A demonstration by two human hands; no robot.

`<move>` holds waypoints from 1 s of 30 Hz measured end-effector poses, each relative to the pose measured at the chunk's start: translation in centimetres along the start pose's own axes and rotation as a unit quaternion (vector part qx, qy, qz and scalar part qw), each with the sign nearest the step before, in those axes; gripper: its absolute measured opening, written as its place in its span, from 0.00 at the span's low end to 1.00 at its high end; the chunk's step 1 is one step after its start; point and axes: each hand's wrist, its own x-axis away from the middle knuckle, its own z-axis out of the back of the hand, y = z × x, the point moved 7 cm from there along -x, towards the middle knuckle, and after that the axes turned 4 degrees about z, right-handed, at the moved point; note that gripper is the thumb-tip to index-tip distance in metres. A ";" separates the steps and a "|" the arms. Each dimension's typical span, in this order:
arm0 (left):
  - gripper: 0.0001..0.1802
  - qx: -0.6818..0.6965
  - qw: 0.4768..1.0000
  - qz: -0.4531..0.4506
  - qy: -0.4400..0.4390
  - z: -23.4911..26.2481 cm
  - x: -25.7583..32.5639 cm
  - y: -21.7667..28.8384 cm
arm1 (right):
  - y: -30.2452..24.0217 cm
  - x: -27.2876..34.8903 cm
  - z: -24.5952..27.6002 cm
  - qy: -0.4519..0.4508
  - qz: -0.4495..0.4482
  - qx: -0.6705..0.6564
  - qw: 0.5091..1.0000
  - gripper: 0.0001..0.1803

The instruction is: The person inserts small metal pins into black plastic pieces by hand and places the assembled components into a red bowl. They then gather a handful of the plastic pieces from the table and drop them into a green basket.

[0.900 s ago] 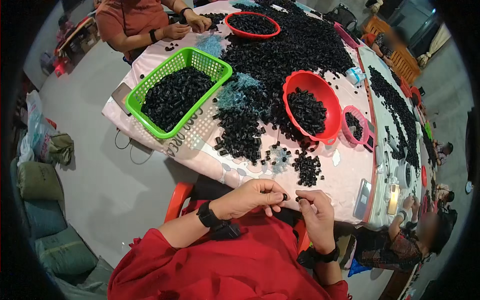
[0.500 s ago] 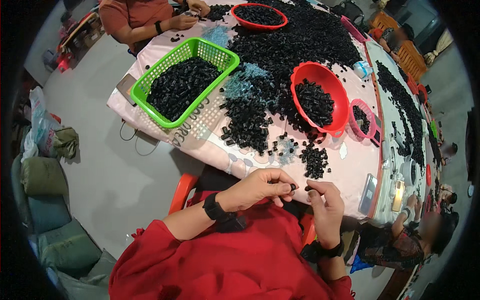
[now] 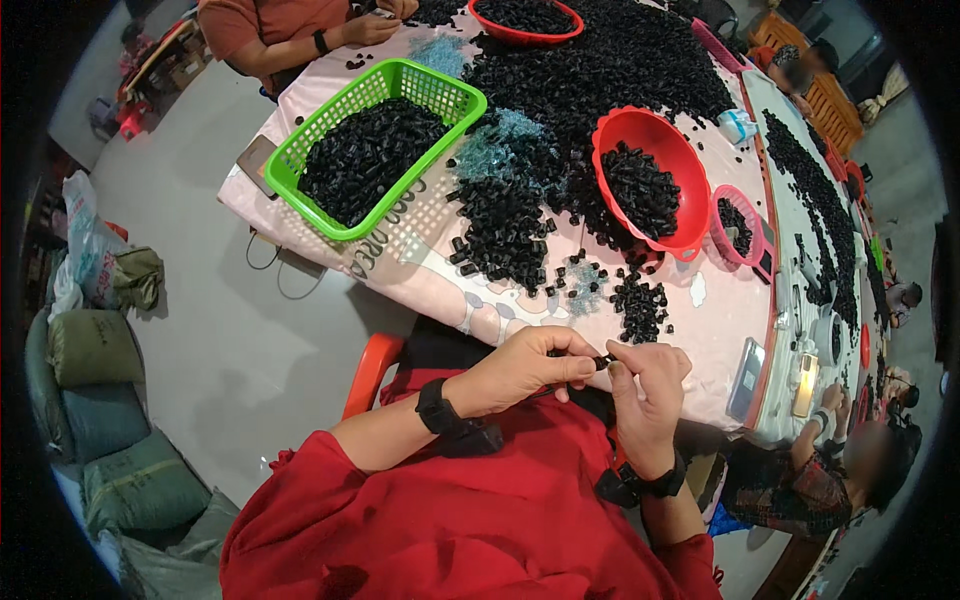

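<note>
My left hand (image 3: 530, 368) pinches a small black plastic piece (image 3: 602, 362) between thumb and fingertips. Fingers of my right hand (image 3: 648, 395) are closed at the other end of it, so both hands meet over my lap at the table's near edge. Whether it is one piece or two pressed together is hidden by the fingertips. Just beyond lie a small heap of short black pieces (image 3: 640, 308), a few clear bluish bits (image 3: 585, 290) and a larger heap of black pieces (image 3: 500, 240).
A green basket (image 3: 278, 190) of black parts stands at the left. To the right are a red bowl (image 3: 685, 190), a pink basket (image 3: 760, 240) and a phone (image 3: 746, 378). Black parts (image 3: 610, 75) cover the far table. Other people sit around; stuffed sacks (image 3: 145, 485) lie at the left.
My two hands have come together; half a second ago they were apart, each with a small black piece at the fingertips. The whole view has shifted slightly.
</note>
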 end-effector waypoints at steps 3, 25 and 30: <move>0.12 -0.001 1.000 0.001 0.002 0.1 -0.1 -0.2 | 0.1 0.1 -0.3 -0.005 -0.006 0.000 1.000 0.13; 0.12 -0.049 0.997 0.019 0.051 -0.1 0.2 -0.9 | 0.5 0.7 -1.0 -0.037 -0.004 0.036 0.999 0.15; 0.11 -0.053 0.997 0.013 0.052 0.0 0.3 -0.6 | 1.5 1.2 -1.5 -0.074 -0.115 -0.039 0.990 0.14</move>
